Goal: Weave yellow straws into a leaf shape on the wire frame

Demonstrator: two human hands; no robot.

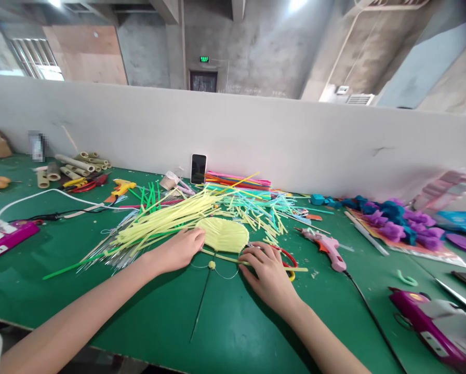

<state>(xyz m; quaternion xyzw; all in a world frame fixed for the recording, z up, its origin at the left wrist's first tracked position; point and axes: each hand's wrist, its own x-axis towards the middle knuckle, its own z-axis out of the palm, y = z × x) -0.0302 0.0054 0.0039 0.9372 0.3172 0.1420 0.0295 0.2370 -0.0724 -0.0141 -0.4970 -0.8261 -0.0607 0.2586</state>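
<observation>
A pale yellow leaf-shaped piece of pipe cleaners [225, 235] lies on the table between my hands. From it hangs a dark thin stem [201, 306] with a small yellow knob [211, 265] and thin wire loops. One loose yellow pipe cleaner [295, 269] runs below the leaf shape, from one hand to the other. My left hand [183, 250] is closed, fingertips pinching its left end at the leaf shape's edge. Curled over the same strip is my right hand [267, 272], its fingertips pressed down on it. Scissors [289, 257] with red and yellow handles lie partly hidden behind the right hand.
A heap of yellow pipe cleaners [166, 218] lies beyond my left hand, cut bits [256, 208] behind. Right are a pink glue gun [326, 246], purple flowers [423, 228] and a power strip [431, 327]. Left are a yellow glue gun [122, 188] and bamboo tubes [79, 165].
</observation>
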